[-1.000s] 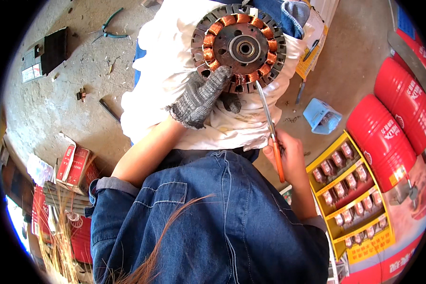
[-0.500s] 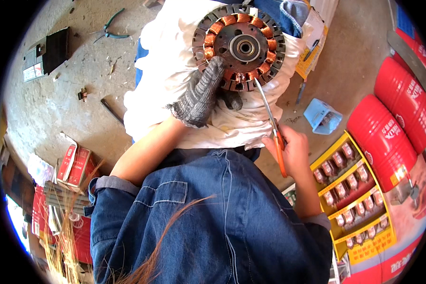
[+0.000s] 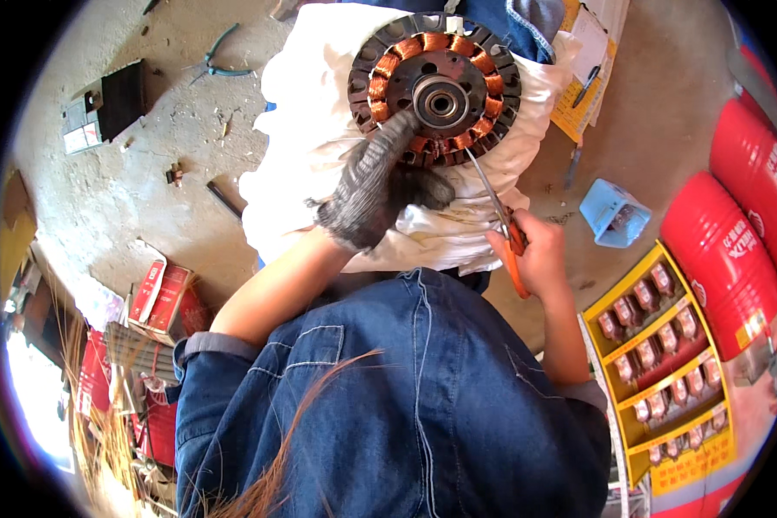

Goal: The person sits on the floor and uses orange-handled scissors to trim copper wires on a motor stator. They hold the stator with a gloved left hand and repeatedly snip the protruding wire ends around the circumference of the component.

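A round motor stator [image 3: 401, 91] with copper coils and a central bearing hub rests on white cloth [image 3: 306, 129] over my lap, slightly tilted. My left hand [image 3: 367, 190], in a grey knit glove, grips its near-left rim. The thumb lies over the coils toward the hub, and the other fingers are partly hidden beneath the rim. My bare right hand [image 3: 537, 255] is closed around the orange handles of scissors [image 3: 489, 190]. Their long blades point up and left, with the tips at the coils on the stator's near edge. Whether the tips touch a wire is too small to tell.
Cutters with teal handles [image 3: 224, 71] and a dark box [image 3: 121, 99] lie on the concrete floor at left. Rightward are a blue plastic basket [image 3: 603, 207], a yellow rack of small bottles [image 3: 620, 338], red drums [image 3: 723, 250] and a clipboard with a pen [image 3: 587, 86].
The stator has tilted, its hub now leaning toward me. My left thumb reaches further over the coils toward the hub. The scissor tips stay by the near edge; the whole view has shifted slightly.
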A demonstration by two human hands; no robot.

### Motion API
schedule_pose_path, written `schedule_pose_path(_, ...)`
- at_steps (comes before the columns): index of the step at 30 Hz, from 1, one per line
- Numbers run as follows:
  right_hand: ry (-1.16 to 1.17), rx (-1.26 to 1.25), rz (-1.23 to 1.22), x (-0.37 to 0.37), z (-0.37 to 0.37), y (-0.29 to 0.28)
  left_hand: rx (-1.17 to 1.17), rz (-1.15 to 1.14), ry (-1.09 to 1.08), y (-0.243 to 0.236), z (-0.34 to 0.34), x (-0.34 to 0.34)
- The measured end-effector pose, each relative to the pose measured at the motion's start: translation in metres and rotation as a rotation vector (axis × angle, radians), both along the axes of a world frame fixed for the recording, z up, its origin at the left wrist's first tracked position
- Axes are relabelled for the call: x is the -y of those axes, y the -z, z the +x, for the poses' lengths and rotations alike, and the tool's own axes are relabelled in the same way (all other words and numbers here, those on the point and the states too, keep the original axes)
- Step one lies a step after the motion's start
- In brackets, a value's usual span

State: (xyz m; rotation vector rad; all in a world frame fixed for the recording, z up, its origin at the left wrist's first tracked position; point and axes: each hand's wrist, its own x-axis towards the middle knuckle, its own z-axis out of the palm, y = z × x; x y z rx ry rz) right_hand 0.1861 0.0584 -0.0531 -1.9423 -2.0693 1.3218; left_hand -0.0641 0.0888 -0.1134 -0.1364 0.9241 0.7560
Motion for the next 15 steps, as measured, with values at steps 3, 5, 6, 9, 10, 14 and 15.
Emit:
schedule_pose_path(3,0.035,-0.01,-0.048,-0.002,-0.006,-0.009,-0.211,0.095,0.451,-0.046,-0.026,-0.014)
schedule_pose_path(5,0.061,0.052,-0.075,-0.004,-0.01,-0.013,-0.383,0.168,0.743,-0.074,-0.038,-0.021)
schedule_pose_path(6,0.075,0.083,-0.092,-0.003,-0.013,-0.015,-0.765,0.416,0.764,-0.094,-0.03,-0.023)
schedule_pose_path(9,0.143,0.186,-0.137,0.0,-0.022,-0.019,-1.388,0.977,0.701,-0.09,-0.039,-0.036)
schedule_pose_path(10,0.151,0.183,-0.127,0.0,-0.025,-0.02,-1.566,1.161,0.596,-0.086,-0.032,-0.051)
schedule_pose_path(14,0.178,0.171,-0.086,0.0,-0.029,-0.025,-1.562,1.599,0.585,-0.047,-0.013,-0.102)
schedule_pose_path(15,0.168,0.165,-0.085,0.001,-0.028,-0.024,-1.508,1.634,0.582,-0.036,-0.014,-0.108)
